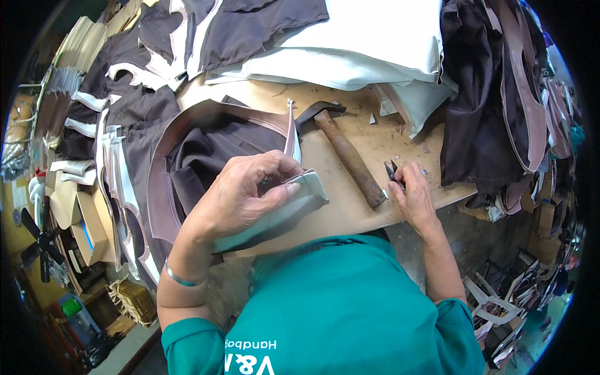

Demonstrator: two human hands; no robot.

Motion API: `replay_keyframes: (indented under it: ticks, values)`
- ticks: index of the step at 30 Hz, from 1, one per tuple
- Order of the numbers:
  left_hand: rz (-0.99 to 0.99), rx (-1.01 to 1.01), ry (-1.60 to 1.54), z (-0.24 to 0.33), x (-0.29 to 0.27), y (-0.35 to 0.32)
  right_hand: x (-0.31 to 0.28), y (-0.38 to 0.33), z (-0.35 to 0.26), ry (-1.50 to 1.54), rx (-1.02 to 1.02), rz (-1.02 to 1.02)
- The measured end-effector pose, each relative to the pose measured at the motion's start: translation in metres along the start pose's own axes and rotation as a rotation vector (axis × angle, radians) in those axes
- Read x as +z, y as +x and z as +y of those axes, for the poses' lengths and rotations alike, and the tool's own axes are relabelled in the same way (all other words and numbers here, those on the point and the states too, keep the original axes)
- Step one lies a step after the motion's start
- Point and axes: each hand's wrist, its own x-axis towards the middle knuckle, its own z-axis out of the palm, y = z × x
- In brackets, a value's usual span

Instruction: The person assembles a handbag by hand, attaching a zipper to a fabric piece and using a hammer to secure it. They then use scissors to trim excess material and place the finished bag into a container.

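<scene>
Between thumb and fingers, my left hand pinches the corner of an unfinished bag with dark brown lining, mauve edging and a pale outer side. The pinched pale corner points to the right, over the table's near edge. To the right, my right hand is closed around small dark snips, whose blades stick out up and to the left, slightly apart. A hammer with a worn wooden handle lies on the table between my hands, its dark head at the far end.
The tan work table carries small scraps. White bag pieces are heaped at the far side, with dark lining pieces hanging at the right. More dark and white pieces cover the left. A cardboard box stands lower left.
</scene>
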Motion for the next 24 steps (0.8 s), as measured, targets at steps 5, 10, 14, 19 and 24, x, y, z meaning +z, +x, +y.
replay_keyframes:
  ticks: [5,10,14,19,24]
  values:
    - [-0.017,-0.164,-0.170,0.003,-0.001,-0.007,-0.001,0.001,-0.006,0.126,0.078,0.104]
    - [-0.034,-0.230,-0.247,0.001,0.000,-0.010,-0.004,-0.002,0.002,-0.057,-0.144,0.097]
    - [-0.061,-0.261,-0.275,-0.003,0.007,-0.009,-0.014,0.006,-0.041,0.870,0.247,-0.014]
    - [-0.096,-0.296,-0.259,0.002,0.007,-0.004,-0.029,0.021,-0.099,1.135,0.284,-0.556]
    - [-0.084,-0.260,-0.272,-0.003,0.008,-0.004,-0.018,0.026,-0.109,1.174,0.180,-0.670]
